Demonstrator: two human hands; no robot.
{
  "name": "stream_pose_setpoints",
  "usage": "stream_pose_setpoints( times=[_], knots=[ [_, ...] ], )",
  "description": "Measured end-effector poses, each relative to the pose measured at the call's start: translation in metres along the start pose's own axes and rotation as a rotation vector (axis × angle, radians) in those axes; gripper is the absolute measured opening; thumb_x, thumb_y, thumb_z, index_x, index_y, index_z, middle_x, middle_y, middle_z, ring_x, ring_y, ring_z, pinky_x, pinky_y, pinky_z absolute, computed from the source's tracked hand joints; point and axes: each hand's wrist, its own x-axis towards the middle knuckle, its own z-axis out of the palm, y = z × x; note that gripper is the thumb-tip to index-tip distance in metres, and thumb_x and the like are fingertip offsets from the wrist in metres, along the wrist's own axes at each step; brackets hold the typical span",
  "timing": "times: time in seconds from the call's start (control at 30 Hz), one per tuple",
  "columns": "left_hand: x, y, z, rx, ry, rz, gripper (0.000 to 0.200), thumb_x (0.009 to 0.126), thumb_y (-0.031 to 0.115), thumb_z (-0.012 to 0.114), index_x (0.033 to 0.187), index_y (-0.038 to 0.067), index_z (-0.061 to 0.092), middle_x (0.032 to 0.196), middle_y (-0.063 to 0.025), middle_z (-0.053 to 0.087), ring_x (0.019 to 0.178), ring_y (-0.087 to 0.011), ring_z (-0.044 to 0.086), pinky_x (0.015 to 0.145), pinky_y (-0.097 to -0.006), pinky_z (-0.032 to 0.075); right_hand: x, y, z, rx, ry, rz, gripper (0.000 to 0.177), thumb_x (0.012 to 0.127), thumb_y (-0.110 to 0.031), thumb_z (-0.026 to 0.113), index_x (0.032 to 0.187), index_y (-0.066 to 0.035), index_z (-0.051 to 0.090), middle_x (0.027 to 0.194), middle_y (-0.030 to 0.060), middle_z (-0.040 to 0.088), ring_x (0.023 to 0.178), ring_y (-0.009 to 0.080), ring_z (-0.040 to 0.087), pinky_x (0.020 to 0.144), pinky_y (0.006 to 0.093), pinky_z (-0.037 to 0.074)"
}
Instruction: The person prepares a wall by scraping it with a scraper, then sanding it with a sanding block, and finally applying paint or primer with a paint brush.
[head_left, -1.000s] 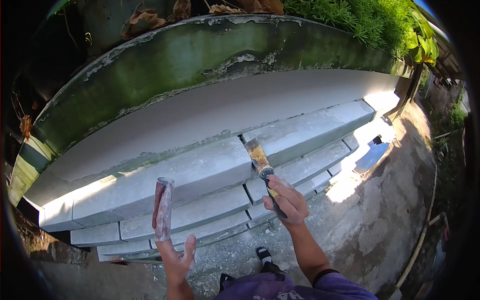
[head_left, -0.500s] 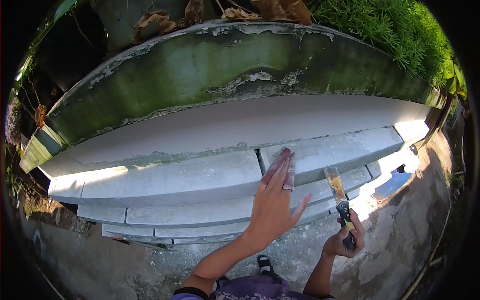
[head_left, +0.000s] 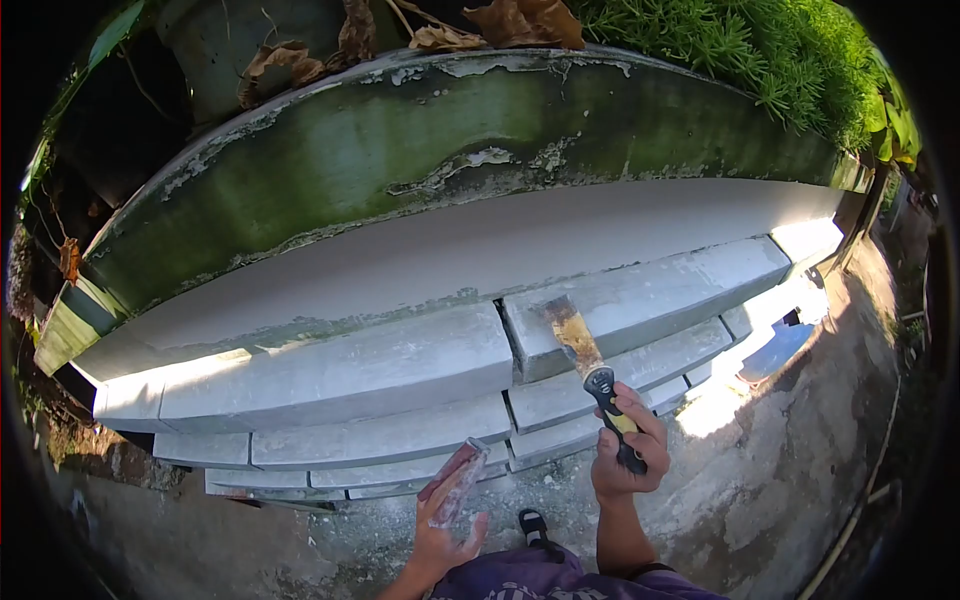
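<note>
My right hand [head_left: 632, 450] grips the black-and-yellow handle of a putty knife [head_left: 578, 340]. Its stained, rusty blade points up and away, its tip overlapping the pale top block [head_left: 650, 285] just right of a dark vertical gap. Lower down, my left hand [head_left: 445, 540] is drawn back near my body, holding a folded piece of reddish sandpaper [head_left: 455, 475] dusted with white. The thumb of that hand sticks out to the side. The grey-white blocks of the stepped wall [head_left: 340, 365] run across in front of both hands.
Above the blocks curves a mossy green ledge [head_left: 330, 140] with peeling paint. Dry leaves [head_left: 525, 22] and a bright green plant [head_left: 740, 60] top it. Stained concrete ground [head_left: 720, 500] lies below, with a blue object [head_left: 778, 355] at right and a sandalled foot [head_left: 533, 522] near me.
My left hand has come off the top block and pulled back toward my body with the sandpaper. The putty knife has moved left and up, over the block beside the gap.
</note>
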Motion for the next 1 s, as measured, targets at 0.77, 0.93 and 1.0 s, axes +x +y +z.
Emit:
stream_pose_setpoints(
  times=[0.77, 0.93, 1.0],
  knots=[
    [-0.075, -0.015, -0.073, -0.03, 0.171, -0.196, 0.058, 0.077, 0.006, 0.058, 0.133, -0.006, 0.052, 0.137, -0.0264, 0.051, 0.132, -0.0382, 0.046, 0.11, -0.0435, 0.034, 0.02, -0.035, 0.046, -0.112, -0.043, 0.022, 0.036, 0.083, 0.005, 0.069, 0.101, -0.003, 0.04, 0.106, 0.0216, 0.064, 0.101, 0.0329, 0.067, 0.079, 0.037, 0.061],
    [-0.086, -0.016, -0.079, -0.023, 0.161, -0.236, 0.058, 0.077, 0.007, 0.058, 0.133, -0.007, 0.052, 0.137, -0.0264, 0.051, 0.132, -0.0383, 0.046, 0.11, -0.0431, 0.034, 0.087, -0.024, 0.099, -0.126, 0.012, -0.108, 0.033, 0.084, 0.003, 0.07, 0.099, -0.004, 0.042, 0.091, 0.0161, 0.063, 0.083, 0.0232, 0.066, 0.073, 0.0354, 0.056],
    [-0.09, -0.017, -0.079, -0.016, 0.181, -0.217, 0.058, 0.077, 0.007, 0.058, 0.133, -0.007, 0.052, 0.137, -0.0265, 0.051, 0.132, -0.0382, 0.046, 0.11, -0.0431, 0.034, 0.095, -0.004, 0.12, -0.337, -0.154, -0.123, 0.031, 0.085, 0.001, 0.07, 0.103, -0.005, 0.045, 0.083, 0.0091, 0.057, 0.065, 0.0169, 0.055, 0.055, 0.0275, 0.046]
  ],
)
